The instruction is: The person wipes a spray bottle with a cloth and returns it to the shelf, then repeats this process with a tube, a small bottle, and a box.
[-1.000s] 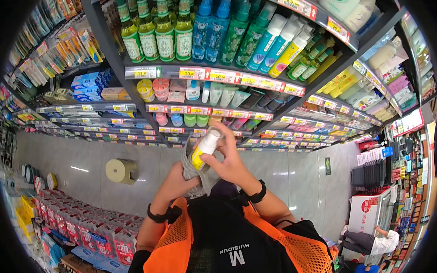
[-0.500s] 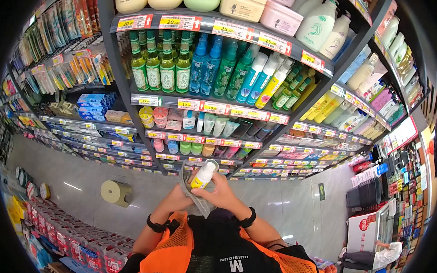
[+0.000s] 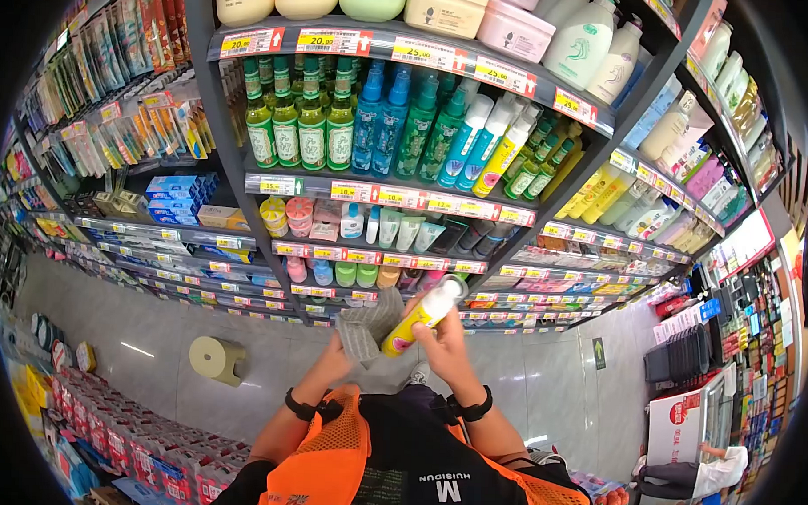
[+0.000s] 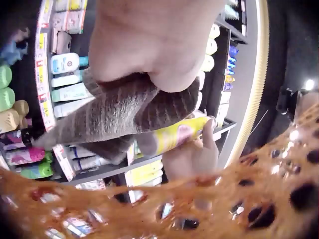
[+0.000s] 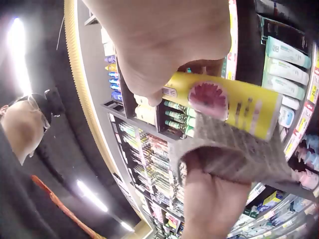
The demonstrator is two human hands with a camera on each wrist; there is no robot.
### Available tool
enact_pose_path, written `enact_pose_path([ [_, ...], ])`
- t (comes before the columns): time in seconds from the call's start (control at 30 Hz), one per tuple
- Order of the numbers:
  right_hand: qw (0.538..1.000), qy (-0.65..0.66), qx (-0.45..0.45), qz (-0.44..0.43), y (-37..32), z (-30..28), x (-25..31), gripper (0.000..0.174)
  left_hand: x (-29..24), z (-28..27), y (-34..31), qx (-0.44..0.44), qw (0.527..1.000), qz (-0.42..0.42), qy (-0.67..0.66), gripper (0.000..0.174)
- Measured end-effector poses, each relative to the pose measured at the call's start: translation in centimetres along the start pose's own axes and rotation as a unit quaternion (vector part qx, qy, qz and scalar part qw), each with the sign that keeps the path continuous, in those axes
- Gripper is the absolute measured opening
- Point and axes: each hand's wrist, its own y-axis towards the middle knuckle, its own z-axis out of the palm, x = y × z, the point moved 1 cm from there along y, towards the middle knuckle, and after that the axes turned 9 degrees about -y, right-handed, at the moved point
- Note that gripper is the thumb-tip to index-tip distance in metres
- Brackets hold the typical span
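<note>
In the head view my right hand (image 3: 447,350) grips a yellow bottle (image 3: 410,328) with a white top, tilted up to the right. A pink flower is printed on the bottle (image 5: 214,102), as the right wrist view shows. To its left, my left hand (image 3: 332,360) holds a grey striped cloth (image 3: 362,326). The cloth (image 4: 114,117) droops from the left hand (image 4: 144,45) in the left wrist view and overlaps the bottle's lower end. Most of the left fingers are hidden by folds of the cloth (image 5: 239,154).
Ahead stands a shelf rack with green bottles (image 3: 285,128), blue spray bottles (image 3: 379,127) and a similar yellow bottle (image 3: 505,158). Price tags line the shelf edges (image 3: 388,197). A beige stool (image 3: 215,360) is on the floor at left. Another person (image 3: 717,473) is at far right.
The bottle has come out of the cloth's folds and moved right in the right hand, while the left hand keeps the cloth. The head view has tilted up, showing more upper shelf.
</note>
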Motion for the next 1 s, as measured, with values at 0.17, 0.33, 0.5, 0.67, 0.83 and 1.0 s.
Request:
enact_pose_path([
  [0.17, 0.985, -0.142, 0.095, 0.038, -0.4, 1.7, 0.1, 0.044, -1.3, 0.2, 0.4, 0.039, 0.992, 0.017, 0.120, 0.059],
  [0.33, 0.941, -0.045, 0.232, 0.241, -1.1, 2.4, -1.7, 0.037, -3.1, 1.9, 0.8, 0.006, 1.000, 0.011, -0.017, 0.056],
  [0.5, 0.970, -0.010, 0.242, 0.020, -1.6, 2.9, -3.7, 0.023, -6.7, 4.3, 2.4, -0.026, 0.988, 0.093, -0.119, 0.052],
  [0.67, 0.924, 0.110, 0.337, 0.145, -0.5, 2.6, -3.2, 0.024, -7.6, 4.3, 2.8, -0.081, 0.976, 0.200, 0.013, 0.044],
  [0.83, 0.946, 0.037, 0.262, 0.185, -0.7, 2.6, -3.1, 0.014, -7.7, 3.6, 3.4, -0.095, 0.880, 0.357, 0.298, 0.036],
  [1.0, 0.939, 0.107, 0.248, 0.214, -0.2, 2.2, -2.2, 0.047, -4.9, 3.8, 3.5, -0.117, 0.959, 0.219, 0.138, 0.031],
])
